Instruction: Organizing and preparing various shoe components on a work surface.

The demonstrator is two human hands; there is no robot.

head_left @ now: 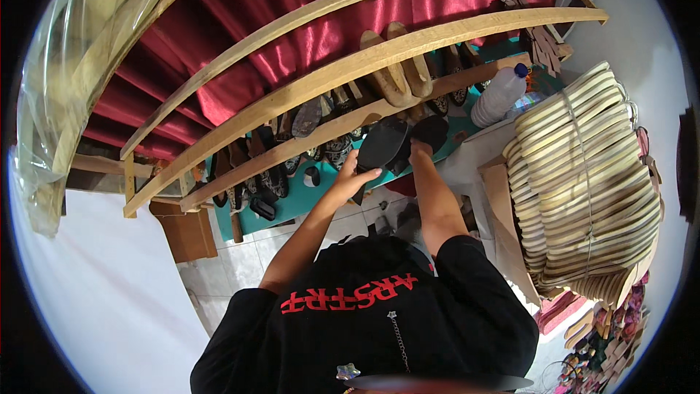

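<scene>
Faces a glossy, pleated red curtain (240, 66) behind plain wooden rails (292, 91), over a flat green worktop (292, 204). Has at right a cord-tied bundle of striped layers (554, 190), then a translucent, blue-capped plastic bottle (497, 96). Near the worktop's front edge, pinches a smooth, oblong black sole (383, 144) in the left grip (346, 184); clasps a smaller, rounded black piece (432, 130) in the right grip (421, 150), with fingers mostly hidden.

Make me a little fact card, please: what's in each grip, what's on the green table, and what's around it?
Left grip: large black sole-shaped piece
Right grip: smaller dark rounded piece
Green table: dark patterned shoes
To the right: clear bottle with blue cap; tied stack of striped pieces
Beyond the table: shiny red curtain
</scene>
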